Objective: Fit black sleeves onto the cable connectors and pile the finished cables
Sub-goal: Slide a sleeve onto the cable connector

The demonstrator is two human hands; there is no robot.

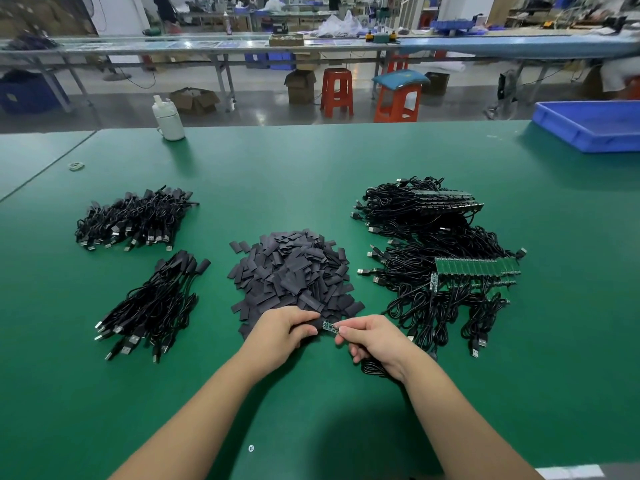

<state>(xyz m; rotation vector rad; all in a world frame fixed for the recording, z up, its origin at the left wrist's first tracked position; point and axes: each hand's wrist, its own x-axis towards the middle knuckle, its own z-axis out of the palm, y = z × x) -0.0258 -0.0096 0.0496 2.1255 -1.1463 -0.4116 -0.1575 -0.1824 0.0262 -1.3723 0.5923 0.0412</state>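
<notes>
Both hands are meeting over the green table (311, 427), just at the near edge of the sleeve pile (294, 271). Left hand (282, 332) is curling thumb and fingers round a black sleeve (317, 325); right hand (372, 337) is pinching the small green connector board (330, 326) between thumb and forefinger. Board tip is sitting at the sleeve mouth, so the two grips are almost touching. How far the board is inside I can't tell. That cable's coil (372, 368) is bunching under the right palm, lower fingers curling over it.

Room around the grip:
- Toward the person: bare mat between the forearms, wide and free.
- Beyond the grip: sleeve pile is starting right at the knuckles, loose sleeves touching the left hand.
- Right of the grip: unfinished cables (440, 271) with green boards showing, nearest loops lying just beside the right hand.
- Left of the grip: near finished bundle (156, 306), a strip of mat between it and the left hand. Second finished bundle (135, 218) sitting farther out, well apart.
- Far beyond: white bottle (169, 119) at the table's far edge on the left, blue tray (588, 128) at the far right corner. Both well apart from the hands.

Writing: white marks are showing on the held board and on the boards in the right pile, too small to read. No brand is legible anywhere.
</notes>
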